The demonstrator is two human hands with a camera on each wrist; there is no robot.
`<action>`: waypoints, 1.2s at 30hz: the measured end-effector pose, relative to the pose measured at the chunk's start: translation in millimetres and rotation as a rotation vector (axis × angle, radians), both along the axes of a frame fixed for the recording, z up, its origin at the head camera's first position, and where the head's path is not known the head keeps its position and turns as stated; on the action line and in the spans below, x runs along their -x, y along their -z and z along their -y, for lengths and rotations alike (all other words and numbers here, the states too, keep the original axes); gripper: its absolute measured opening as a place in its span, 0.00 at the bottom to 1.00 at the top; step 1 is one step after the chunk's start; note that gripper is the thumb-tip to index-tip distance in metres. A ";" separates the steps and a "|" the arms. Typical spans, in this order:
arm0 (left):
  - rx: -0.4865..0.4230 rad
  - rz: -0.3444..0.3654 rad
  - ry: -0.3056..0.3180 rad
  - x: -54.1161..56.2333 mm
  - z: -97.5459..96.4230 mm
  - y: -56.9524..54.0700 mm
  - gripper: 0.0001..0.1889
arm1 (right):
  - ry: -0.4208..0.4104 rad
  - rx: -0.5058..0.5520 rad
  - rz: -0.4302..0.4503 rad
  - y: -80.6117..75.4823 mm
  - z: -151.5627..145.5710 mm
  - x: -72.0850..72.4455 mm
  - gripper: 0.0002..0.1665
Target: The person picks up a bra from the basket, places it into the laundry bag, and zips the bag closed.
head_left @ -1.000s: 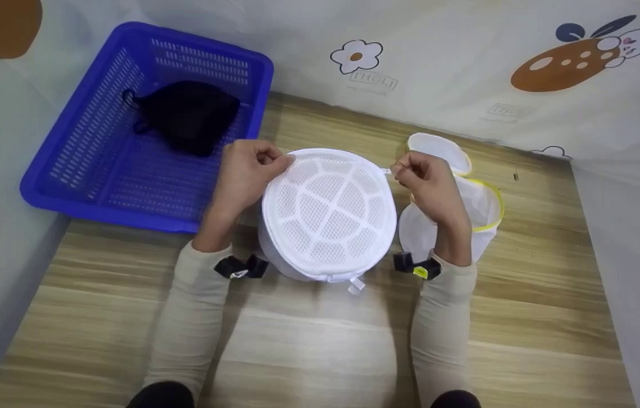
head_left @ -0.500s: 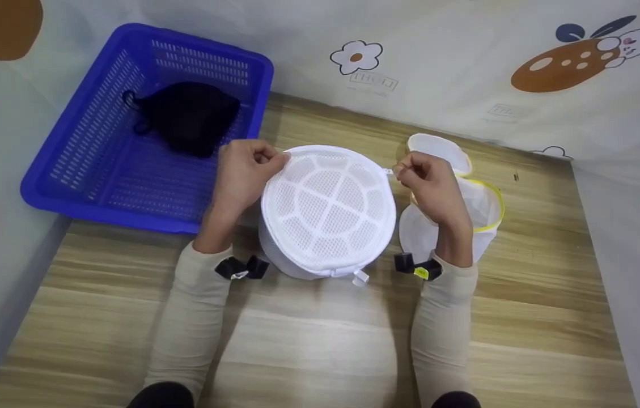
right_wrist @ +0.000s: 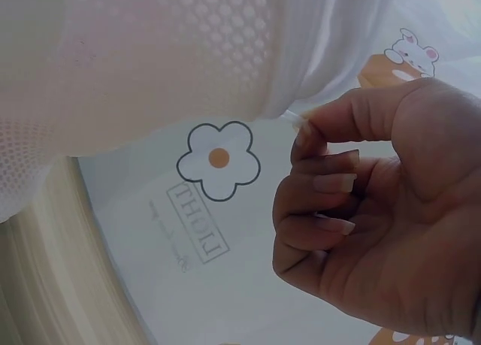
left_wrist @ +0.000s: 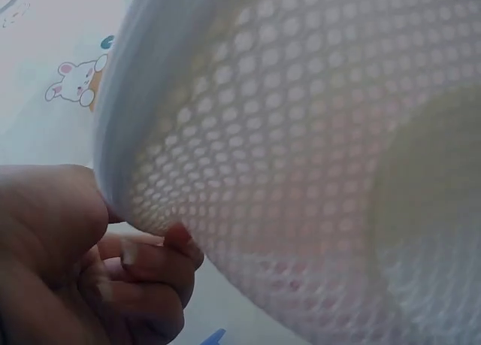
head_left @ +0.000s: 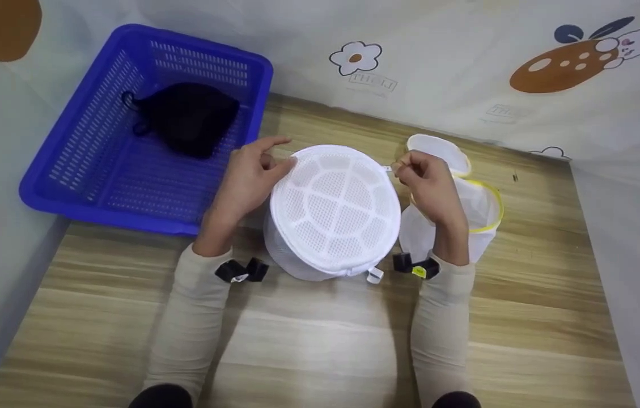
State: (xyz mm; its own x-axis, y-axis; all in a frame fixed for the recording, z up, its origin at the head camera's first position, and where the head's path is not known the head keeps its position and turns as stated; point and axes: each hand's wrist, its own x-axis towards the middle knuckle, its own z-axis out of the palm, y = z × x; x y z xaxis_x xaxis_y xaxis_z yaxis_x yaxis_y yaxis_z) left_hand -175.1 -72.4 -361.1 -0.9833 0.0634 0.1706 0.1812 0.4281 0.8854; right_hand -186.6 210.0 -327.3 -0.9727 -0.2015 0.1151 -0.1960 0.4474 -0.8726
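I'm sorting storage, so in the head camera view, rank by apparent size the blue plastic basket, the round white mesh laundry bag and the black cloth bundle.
1. Blue plastic basket, clearly the largest.
2. Round white mesh laundry bag.
3. Black cloth bundle, lying inside the basket; it sits farther from the camera than the mesh bag, so the gap between these two is less sure.

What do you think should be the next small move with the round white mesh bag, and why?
Probably draw the zipper pull further along the rim: the right hand pinches it at the round mesh bag's far right edge, while the left hand steadies the opposite rim.
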 end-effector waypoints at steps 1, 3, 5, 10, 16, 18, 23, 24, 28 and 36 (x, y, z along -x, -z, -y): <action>0.005 -0.007 0.019 -0.4 -0.4 0.0 0.16 | 0.004 -0.001 0.002 1.1 0.1 0.6 0.07; 0.022 -0.041 0.032 -0.9 -1.5 0.0 0.15 | 0.005 0.003 0.003 6.7 -1.4 3.9 0.08; 0.027 -0.073 0.029 -1.1 -2.4 0.4 0.13 | -0.003 0.014 0.007 14.8 -4.3 8.7 0.08; 0.005 -0.109 0.019 -1.7 -5.1 0.4 0.15 | -0.035 0.052 0.014 31.4 -9.2 18.0 0.08; 0.017 -0.046 0.069 -1.7 -9.3 1.1 0.16 | -0.068 0.077 0.002 34.2 -5.8 17.5 0.08; 0.028 -0.041 0.097 -1.2 -9.7 1.9 0.16 | -0.078 0.082 0.000 33.1 -4.1 16.3 0.08; 0.041 -0.061 0.116 -1.3 -9.7 2.8 0.13 | -0.096 0.093 0.008 31.1 -1.5 14.1 0.09; 0.039 -0.060 0.113 -1.5 -10.0 2.7 0.12 | -0.100 0.095 0.009 30.7 -1.1 13.5 0.09; 0.030 -0.041 0.104 -1.8 -12.1 2.9 0.10 | -0.118 0.111 0.014 29.2 -0.4 12.1 0.09; 0.017 -0.084 0.083 -0.9 -13.8 3.0 0.07 | -0.139 0.109 -0.024 25.3 -3.1 10.2 0.09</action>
State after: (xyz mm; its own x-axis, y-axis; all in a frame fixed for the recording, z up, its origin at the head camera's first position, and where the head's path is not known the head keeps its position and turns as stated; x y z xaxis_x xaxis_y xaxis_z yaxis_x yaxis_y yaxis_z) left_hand -174.2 -58.6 -364.1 -0.9568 0.1472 0.2506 0.2900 0.4230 0.8585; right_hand -196.8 213.2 -352.6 -0.9330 -0.3191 0.1666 -0.2709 0.3174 -0.9088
